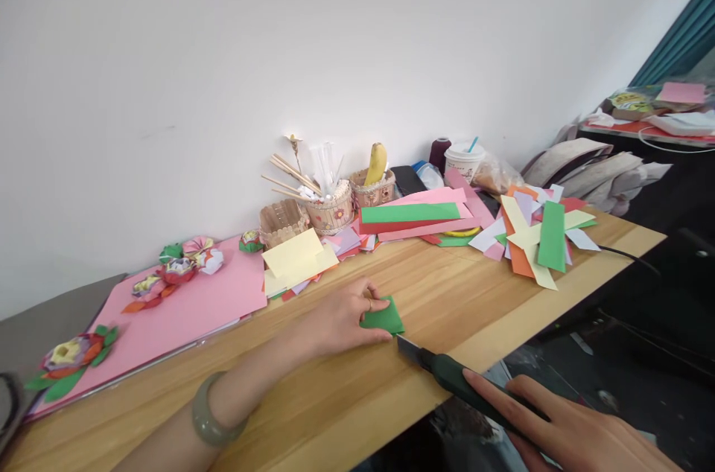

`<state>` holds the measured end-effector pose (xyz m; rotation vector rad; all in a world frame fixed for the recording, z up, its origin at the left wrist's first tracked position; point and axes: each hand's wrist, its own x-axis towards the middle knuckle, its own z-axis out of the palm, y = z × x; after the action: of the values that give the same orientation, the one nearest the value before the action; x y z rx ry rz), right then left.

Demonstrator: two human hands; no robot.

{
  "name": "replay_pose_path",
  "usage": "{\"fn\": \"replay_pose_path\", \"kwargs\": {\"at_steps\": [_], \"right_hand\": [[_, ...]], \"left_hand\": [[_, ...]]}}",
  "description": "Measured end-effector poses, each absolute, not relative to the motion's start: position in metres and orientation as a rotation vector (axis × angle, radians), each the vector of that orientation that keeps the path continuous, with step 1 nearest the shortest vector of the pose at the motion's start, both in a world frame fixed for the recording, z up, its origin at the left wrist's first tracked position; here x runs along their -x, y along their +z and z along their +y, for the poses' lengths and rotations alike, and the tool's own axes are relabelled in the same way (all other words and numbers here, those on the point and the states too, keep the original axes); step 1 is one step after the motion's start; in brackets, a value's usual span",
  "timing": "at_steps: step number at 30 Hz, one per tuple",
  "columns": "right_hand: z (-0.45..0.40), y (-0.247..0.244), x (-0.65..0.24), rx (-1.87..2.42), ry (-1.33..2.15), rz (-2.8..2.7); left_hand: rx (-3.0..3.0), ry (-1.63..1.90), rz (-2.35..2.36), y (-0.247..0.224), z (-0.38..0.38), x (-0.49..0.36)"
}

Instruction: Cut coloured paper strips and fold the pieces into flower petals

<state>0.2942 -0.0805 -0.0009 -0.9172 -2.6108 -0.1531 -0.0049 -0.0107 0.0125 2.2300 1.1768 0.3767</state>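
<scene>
My left hand (pixel 347 316) holds a small folded piece of green paper (pixel 386 317) down on the wooden tabletop, its thumb and a ringed finger on the paper. In my right hand (pixel 564 420) is a utility knife (pixel 459 377) with a dark green handle. Its grey blade points left, with the tip at or very near the paper's lower right edge; I cannot tell whether it touches. A bracelet (pixel 209 412) circles my left wrist.
Paper flowers (pixel 179 271) rest on a pink sheet (pixel 223 293) at the left. Woven baskets (pixel 329 213), one with a banana (pixel 376 163), stand along the wall. Strips of colored paper (pixel 552 234) lie to the right, beyond a lidded cup (pixel 463 159). The table edge (pixel 480 375) runs beneath the knife.
</scene>
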Motion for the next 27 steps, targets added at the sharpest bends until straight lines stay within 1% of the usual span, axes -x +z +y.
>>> {"fn": "replay_pose_path", "kwargs": {"at_steps": [6,10,13,16,23,27], "right_hand": [[-0.080,0.003,-0.288,0.930,-0.203,-2.588],[-0.082,0.006,-0.283,0.946,-0.095,-2.605],[-0.084,0.007,-0.277,0.956,-0.055,-2.598],[-0.085,0.006,-0.271,0.964,-0.100,-2.583],[-0.086,0.000,-0.273,1.007,-0.247,-2.578],[-0.085,-0.002,-0.276,0.987,-0.304,-2.612]], "left_hand": [[-2.247,0.369,1.177,0.015,-0.010,0.004],[-2.267,0.354,1.175,0.015,-0.011,0.005],[-2.374,0.270,1.194,0.016,-0.013,0.004],[-2.505,0.181,1.232,0.016,-0.015,0.004],[-2.566,0.261,1.127,0.013,-0.012,0.010],[-2.534,0.219,1.135,0.017,-0.012,0.009]]}}
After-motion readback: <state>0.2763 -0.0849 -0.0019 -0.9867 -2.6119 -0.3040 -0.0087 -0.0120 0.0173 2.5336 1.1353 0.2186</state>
